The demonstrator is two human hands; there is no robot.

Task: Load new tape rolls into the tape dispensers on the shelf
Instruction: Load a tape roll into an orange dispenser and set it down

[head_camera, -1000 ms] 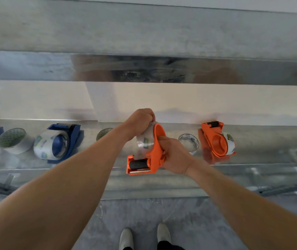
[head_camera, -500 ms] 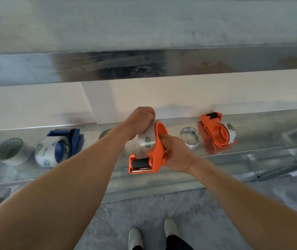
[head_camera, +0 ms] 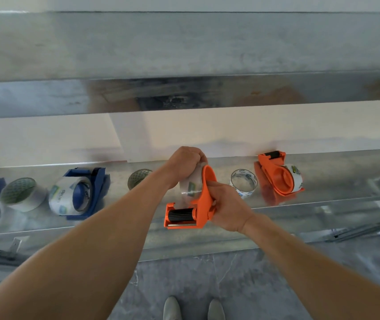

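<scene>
At centre frame I observed the orange dispenser (head_camera: 204, 199) held in the air above the front lip of the metal shelf (head_camera: 323, 188), between the two hands. Its black roller end pointed toward the lower edge of the frame. A clear tape roll (head_camera: 190, 188) sat against the dispenser's left face. The left hand (head_camera: 184, 165) was on top of this roll, at its upper side, with the fingers curled down over it in a grip. The right hand (head_camera: 228, 209) lay just right of the dispenser, fingers and thumb wrapped round its orange frame. I could not tell whether the roll was fully seated on the hub, as the left hand covered that part. Both forearms were bare and extended, the left entering from the lower left corner and the right from the lower right, converging at the dispenser. On the shelf, right of centre, a second orange dispenser (head_camera: 279, 176) carried a roll, and a loose clear roll (head_camera: 243, 183) stood just beside it. Left of centre, a blue dispenser (head_camera: 85, 192) lay with a roll in it, and a white roll (head_camera: 21, 194) was near it further left. A pair of shoes (head_camera: 173, 308) stood on the grey floor (head_camera: 265, 285) at the bottom edge.
</scene>
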